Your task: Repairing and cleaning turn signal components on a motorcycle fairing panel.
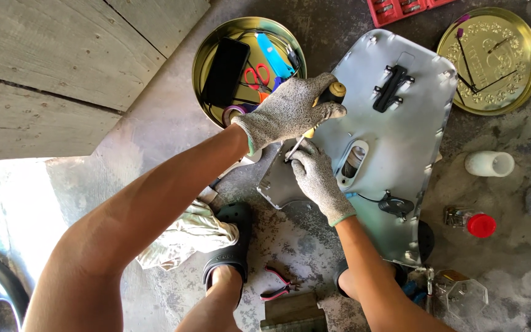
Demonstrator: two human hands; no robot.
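Note:
A grey metal panel (pixel 401 141) with a black bracket (pixel 392 87) and an oval slot lies on the concrete floor. My left hand (pixel 287 110), in a grey speckled glove, grips the yellow-and-black handle of a screwdriver (pixel 333 93) above the panel's left edge. The shaft slants down to that edge. My right hand (pixel 316 178), also gloved, pinches the shaft near its tip and rests on the panel.
A round gold tin (pixel 207 46) holds a phone, scissors and tape. A second gold tin lid (pixel 493 61) lies at top right. A white cup (pixel 490 163), red-capped jar (pixel 471 222), pink pliers (pixel 278 286), a rag and my sandalled feet surround the panel.

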